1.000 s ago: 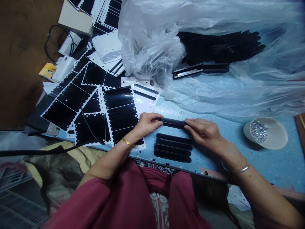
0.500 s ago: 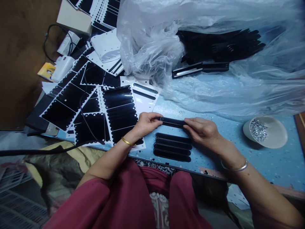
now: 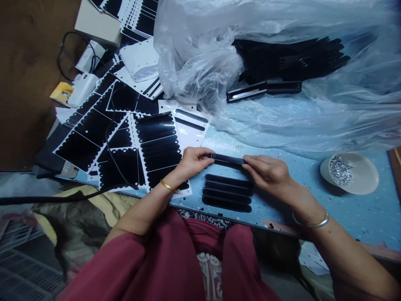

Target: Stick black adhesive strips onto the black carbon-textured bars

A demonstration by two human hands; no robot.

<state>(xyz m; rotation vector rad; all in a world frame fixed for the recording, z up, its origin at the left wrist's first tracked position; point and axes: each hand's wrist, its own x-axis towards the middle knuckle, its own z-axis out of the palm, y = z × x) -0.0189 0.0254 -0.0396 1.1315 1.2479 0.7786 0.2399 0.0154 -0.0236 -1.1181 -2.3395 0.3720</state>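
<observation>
Between my two hands is a slim black strip (image 3: 228,159) with rounded ends and a small ring mark near its left end. My left hand (image 3: 194,162) pinches the left end between thumb and fingers. At the right end, my right hand (image 3: 266,169) grips it the same way. Just below, on the blue tabletop, several similar black strips (image 3: 227,193) lie stacked side by side in a row. To the left of my left hand is a white sheet of black stickers (image 3: 159,144) with rounded tabs, partly under my forearm.
A white bowl (image 3: 366,173) of small shiny metal pieces stands at the right. Clear plastic sheeting (image 3: 194,62) covers the back, with a heap of black strips (image 3: 291,58) on it. More sticker sheets (image 3: 90,129) and a black cable (image 3: 62,200) lie at the left.
Almost nothing differs. The held strip tilts slightly and its top face catches more light, while both hands keep their grip.
</observation>
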